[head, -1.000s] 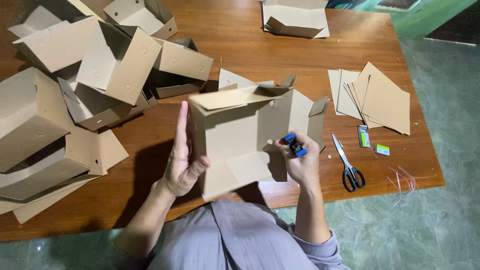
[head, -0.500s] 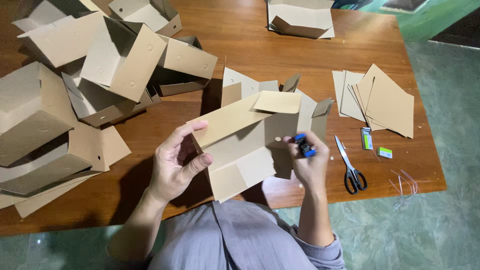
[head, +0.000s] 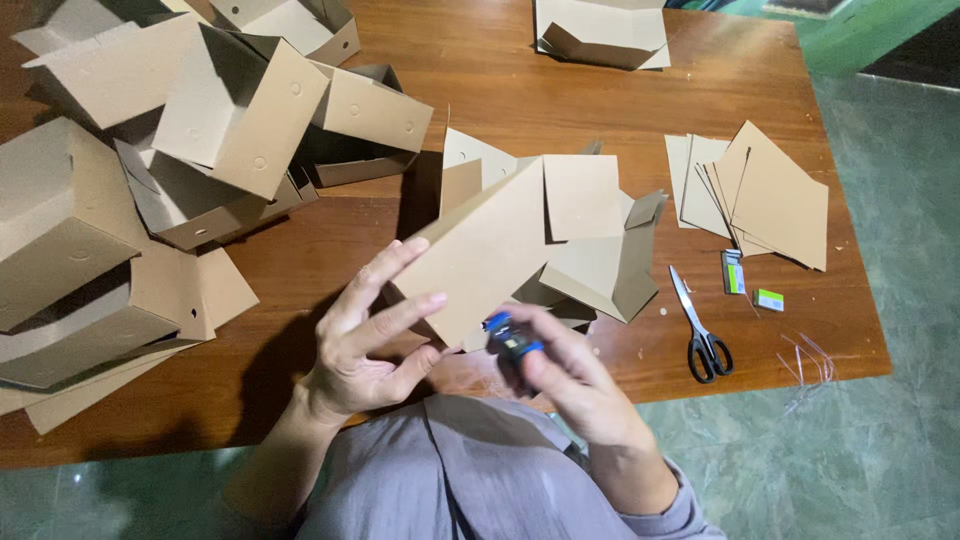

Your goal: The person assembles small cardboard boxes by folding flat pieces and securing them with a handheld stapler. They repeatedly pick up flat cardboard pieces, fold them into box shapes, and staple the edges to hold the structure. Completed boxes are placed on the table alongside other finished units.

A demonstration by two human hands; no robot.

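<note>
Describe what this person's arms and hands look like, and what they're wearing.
Both hands, the left hand and the right hand, are bare: no gloves, and no rings or watch that I can make out. The forearms are uncovered; a grey-lilac sleeve sits pushed up the right arm, matching the grey-lilac garment.

Wooden table [head: 560, 90]: boxes [head: 200, 130], scissors [head: 700, 330] (near edge).

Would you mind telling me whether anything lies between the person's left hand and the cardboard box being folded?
Nothing visible does. The left hand is already at the lower left edge of the cardboard box, while the right hand holds a small blue tool just below it.
</note>
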